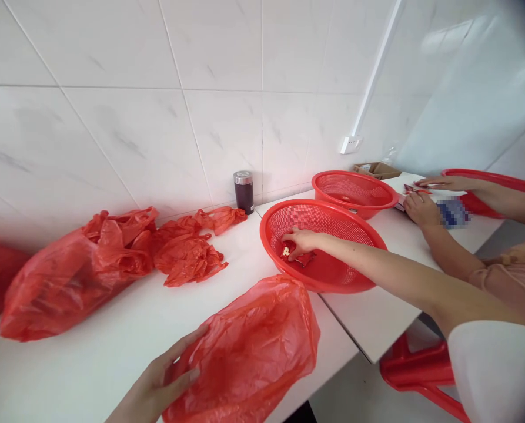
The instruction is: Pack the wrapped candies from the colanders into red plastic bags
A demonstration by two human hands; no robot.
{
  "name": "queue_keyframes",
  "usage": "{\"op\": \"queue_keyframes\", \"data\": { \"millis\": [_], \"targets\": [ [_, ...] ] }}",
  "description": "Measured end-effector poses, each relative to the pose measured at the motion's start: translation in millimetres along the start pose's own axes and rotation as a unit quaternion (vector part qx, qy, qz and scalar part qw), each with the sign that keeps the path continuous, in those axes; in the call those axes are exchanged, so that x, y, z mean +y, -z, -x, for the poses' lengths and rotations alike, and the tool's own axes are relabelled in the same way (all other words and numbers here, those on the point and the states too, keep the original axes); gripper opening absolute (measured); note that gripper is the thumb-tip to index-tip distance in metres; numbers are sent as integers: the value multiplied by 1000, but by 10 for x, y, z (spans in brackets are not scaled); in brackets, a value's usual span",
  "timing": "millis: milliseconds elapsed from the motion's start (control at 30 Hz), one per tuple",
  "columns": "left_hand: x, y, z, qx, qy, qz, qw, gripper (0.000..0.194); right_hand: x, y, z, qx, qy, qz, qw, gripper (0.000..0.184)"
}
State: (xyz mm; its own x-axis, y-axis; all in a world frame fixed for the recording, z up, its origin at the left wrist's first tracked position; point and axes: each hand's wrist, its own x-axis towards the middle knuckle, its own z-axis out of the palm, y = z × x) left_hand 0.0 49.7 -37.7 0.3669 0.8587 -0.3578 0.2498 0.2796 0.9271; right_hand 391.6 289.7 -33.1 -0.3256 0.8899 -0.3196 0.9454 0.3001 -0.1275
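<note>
Here we go, inside the front red basket (333, 268), with a clock face laid over it and twelve at the top of the view. On its floor, toward nine o'clock, lies a small red packet (286, 252) with a cream patch, a second red piece (305, 260) just beside it. And there's the right hand (300, 242), reaching in from four o'clock, fingers curled down and touching at the packet; whether they've closed on it, I cannot tell!

Swing out to between seven and eight: a red plastic bag (248, 352), mouth gaping up, one edge right by the basket's rim. The left hand (171, 364) is at eight o'clock, and it has that bag pinched, thumb inside the mouth, fingers behind the film.

Out at nine, crumpled red bags (191, 258) sprawl over the white table (125, 346), and beyond them, touching, sits a bulging red bag (68, 288). Ten o'clock, a dark tumbler (243, 192), silver lid, upright near the tiled wall (218, 47).

Round to one o'clock: a second red basket (354, 191), just behind the first, a cardboard box (379, 170) beyond. Between two and three, a co-worker's hands (423, 208) are busy around something small and red. Down at half past four, a red stool (416, 370)!
</note>
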Motion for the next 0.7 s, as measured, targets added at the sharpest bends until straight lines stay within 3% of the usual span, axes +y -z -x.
{"op": "queue_keyframes", "data": {
  "millis": [200,400,600,700],
  "targets": [
    [35,-64,-23,3,-7,8,1000,54,-116,-8,24,52,-34,-41,997,56],
    [106,-66,43,-6,-3,44,999,56,-10,217,167,102,-49,-138,984,19],
    [108,-98,64,-3,-5,29,1000,57,21,387,256,125,-42,-291,948,21],
    [109,-118,71,-2,-10,11,1000,58,-24,405,202,100,-45,-369,923,44]
  ]
}}
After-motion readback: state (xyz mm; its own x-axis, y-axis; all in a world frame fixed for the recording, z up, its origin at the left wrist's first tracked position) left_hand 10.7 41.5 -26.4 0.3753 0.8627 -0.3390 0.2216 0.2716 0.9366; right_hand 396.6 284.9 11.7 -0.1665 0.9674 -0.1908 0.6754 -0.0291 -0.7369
